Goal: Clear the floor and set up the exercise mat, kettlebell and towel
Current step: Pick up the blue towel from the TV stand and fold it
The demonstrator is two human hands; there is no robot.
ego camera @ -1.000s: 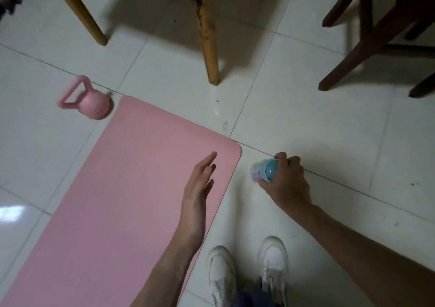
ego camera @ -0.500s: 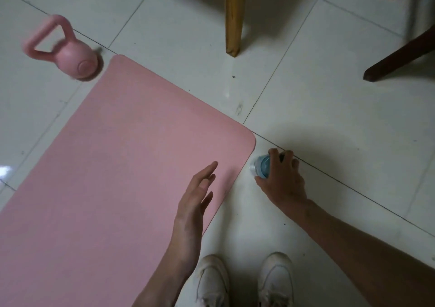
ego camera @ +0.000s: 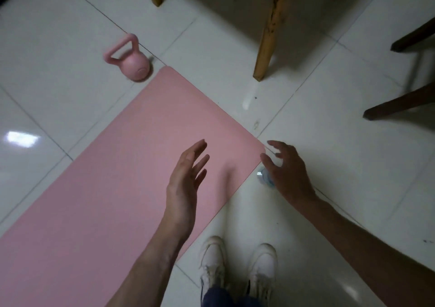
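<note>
Pink exercise mat (ego camera: 117, 177) flat on tile; pink kettlebell (ego camera: 131, 59) beside its far corner. Left hand (ego camera: 186, 179) fingers straight, holding nothing. Right hand (ego camera: 287, 170) fingers spread above blue bottle (ego camera: 264, 177).

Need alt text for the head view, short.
Both hands hover open: the left hand above a pink exercise mat, the right hand above a small blue bottle beside the mat's corner. A pink kettlebell sits by the far corner.
</note>
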